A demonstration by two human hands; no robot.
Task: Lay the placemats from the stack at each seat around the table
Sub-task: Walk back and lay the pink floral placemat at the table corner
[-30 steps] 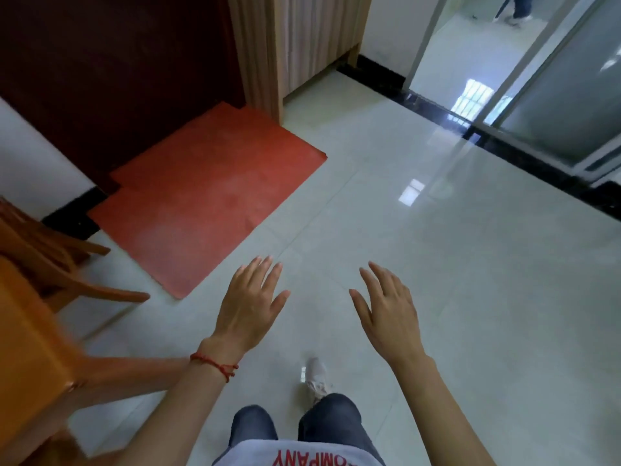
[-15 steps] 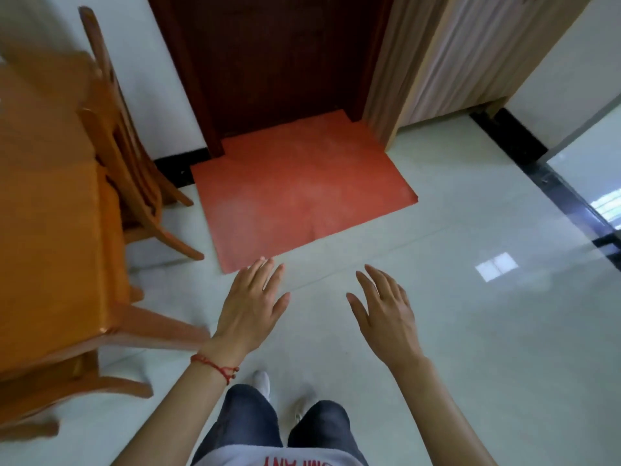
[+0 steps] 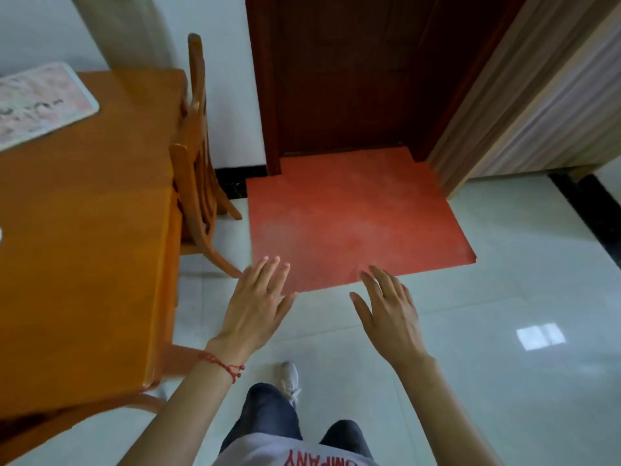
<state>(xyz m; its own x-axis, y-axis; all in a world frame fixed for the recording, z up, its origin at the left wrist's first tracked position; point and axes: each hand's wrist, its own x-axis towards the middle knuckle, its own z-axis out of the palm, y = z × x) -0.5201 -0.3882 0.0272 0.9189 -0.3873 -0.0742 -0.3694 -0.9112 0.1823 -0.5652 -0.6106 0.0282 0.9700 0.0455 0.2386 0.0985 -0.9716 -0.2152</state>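
Surface: orange wooden table (image 3: pixel 84 230), one floral placemat (image 3: pixel 40 102) at its far left corner | Room: glossy tile floor (image 3: pixel 504 331), red mat (image 3: pixel 353 223) before dark door (image 3: pixel 353 72), chair (image 3: pixel 198 156) tucked in | Hands: left hand (image 3: pixel 255 307), right hand (image 3: pixel 393 314) raised over the floor, fingers spread, holding nothing

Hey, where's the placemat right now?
In the head view, the pink patterned placemat lies flat at the far left, on the wooden table, left of the wooden chair.
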